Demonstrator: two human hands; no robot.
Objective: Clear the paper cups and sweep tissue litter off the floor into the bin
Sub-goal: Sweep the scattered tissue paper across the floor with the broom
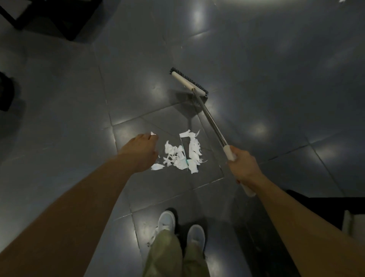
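At the bottom centre of the frame you stand in pale sneakers [166, 219] and olive trousers [166, 255] on the dark grey glossy tiled floor [69, 98], with a few faint specks beside your left shoe that are too small to identify. Just above, at centre, the torn white tissue litter [180, 156] is already gathered into one loose heap on the floor. Your left grip [141, 152] hovers at the heap's left edge, knuckles up and fingers curled away from view. A small white tissue scrap [153, 133] shows at its far edge, but you cannot tell whether it is pinched or lying on the tile beyond. Your right grip [242, 168], at centre right, is wrapped firmly round the white sleeve of the long steel-shafted broom [209, 118]. The broom slants up and left to its white broom head with black bristles [188, 82], which sits well beyond the heap. Dark furniture legs [39, 17] fill the upper left, and one white fleck [341, 1] lies at the top right edge. By my reading the gathering is largely done. Moving the heap into the bin remains, along with that far fleck. No bin, dustpan or paper cups are plainly visible, so the cup step cannot be judged.
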